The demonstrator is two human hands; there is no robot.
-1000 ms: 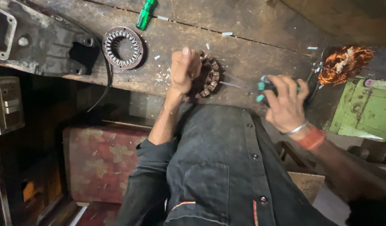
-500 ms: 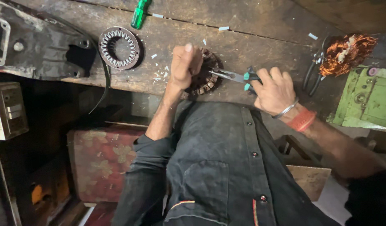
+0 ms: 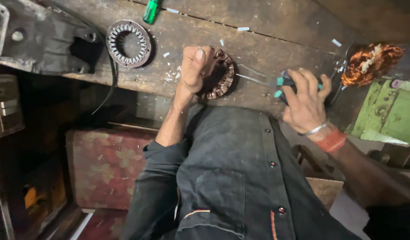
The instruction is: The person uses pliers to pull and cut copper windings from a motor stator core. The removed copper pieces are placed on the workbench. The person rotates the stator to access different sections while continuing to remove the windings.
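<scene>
Wooden bench (image 3: 276, 40) carries it all. My left hand (image 3: 194, 66) is clamped on the wound stator (image 3: 220, 75) at the near edge so it won't spin. Right hand (image 3: 305, 100) is closed on teal-handled pliers (image 3: 262, 81), tips toward the stator. Bare stator ring (image 3: 128, 43) sits apart, far-left side.

Single head view, steeply downward, close over wooden bench (image 3: 276, 49)

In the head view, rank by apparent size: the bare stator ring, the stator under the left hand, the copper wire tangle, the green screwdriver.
1. Bare stator ring
2. Copper wire tangle, nearly equal
3. Green screwdriver, cropped
Stator under the left hand: half hidden, unranked.
</scene>
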